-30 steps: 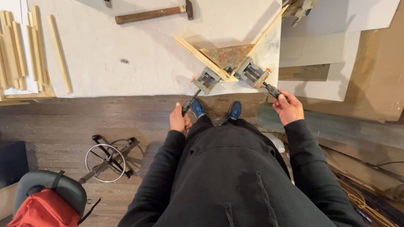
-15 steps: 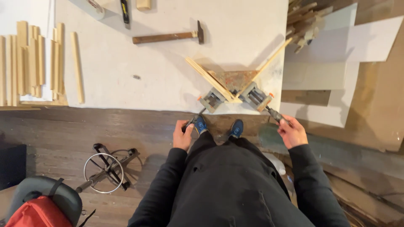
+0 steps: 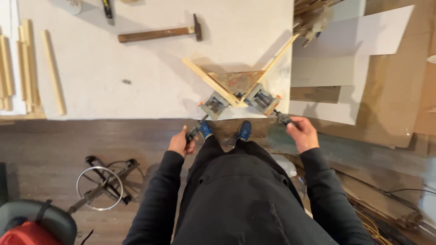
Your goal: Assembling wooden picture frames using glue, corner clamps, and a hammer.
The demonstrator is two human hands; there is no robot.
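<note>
A grey corner clamp [image 3: 238, 100] with orange tips sits at the near edge of the white worktable [image 3: 150, 77]. It holds two thin wooden strips [image 3: 213, 81] joined in a V. My left hand [image 3: 180, 141] grips the clamp's left black screw handle [image 3: 196, 129]. My right hand [image 3: 302, 134] grips the right black screw handle [image 3: 282, 117]. Both hands are just off the table's edge, above my blue shoes [image 3: 244, 130].
A hammer [image 3: 159, 32] lies farther back on the table. Several wooden strips [image 3: 27, 68] lie at the left. White panels and cardboard [image 3: 354, 68] cover the floor at the right. A wire-ring stand [image 3: 101, 186] and a chair [image 3: 36, 224] are at lower left.
The view has shifted so the table appears lower in frame. Both hands stay on the clamp handles, with the left hand slightly turned.
</note>
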